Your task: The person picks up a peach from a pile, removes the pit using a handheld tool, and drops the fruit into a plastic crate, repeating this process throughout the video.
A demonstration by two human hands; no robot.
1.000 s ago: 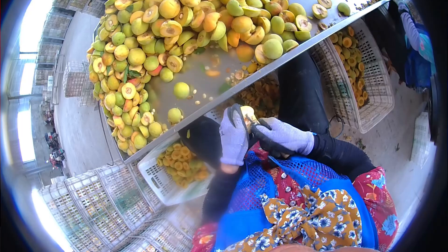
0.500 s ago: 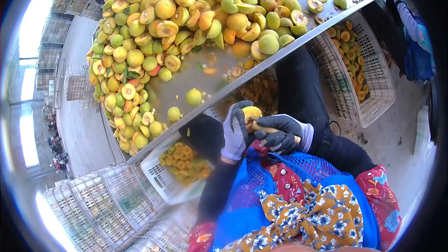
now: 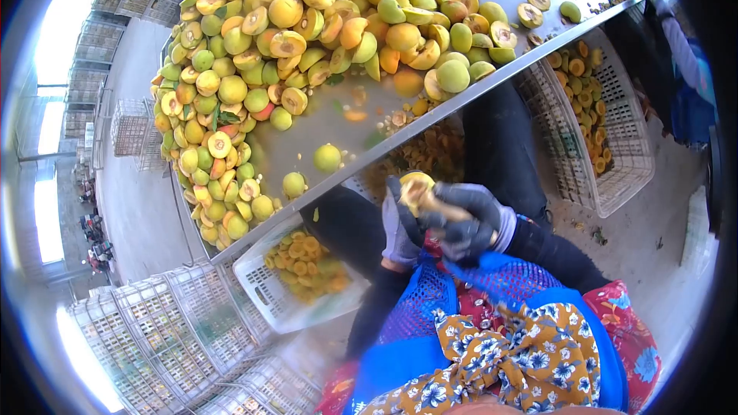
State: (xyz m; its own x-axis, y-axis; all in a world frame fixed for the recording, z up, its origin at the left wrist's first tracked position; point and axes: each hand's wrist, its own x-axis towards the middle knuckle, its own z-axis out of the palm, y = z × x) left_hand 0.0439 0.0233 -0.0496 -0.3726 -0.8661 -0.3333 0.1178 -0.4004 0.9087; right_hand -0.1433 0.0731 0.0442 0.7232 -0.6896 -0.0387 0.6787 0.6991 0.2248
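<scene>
My left hand [image 3: 400,223], in a grey-and-lilac glove, is closed around an apricot half [image 3: 416,187] with its cut face turned up. My right hand [image 3: 470,219], gloved the same way, grips a tool with a light wooden handle [image 3: 452,210]. The tool's working end meets the fruit's cut face; motion blur hides its exact shape. Both hands are above my lap, just below the metal table's rim [image 3: 369,152]. Whole and halved yellow-green apricots [image 3: 288,42] lie heaped on the table.
A white crate of fruit halves [image 3: 261,292] stands at lower left, another crate [image 3: 615,161] at right. Brown scraps [image 3: 423,150] lie under the table edge. Stacked crates [image 3: 161,338] fill the lower left. A co-worker's sleeve [image 3: 676,46] shows at upper right.
The apricot half has tilted so that its cut face shows more to the camera. My right hand has turned with the tool against it. The whole view has shifted slightly.
</scene>
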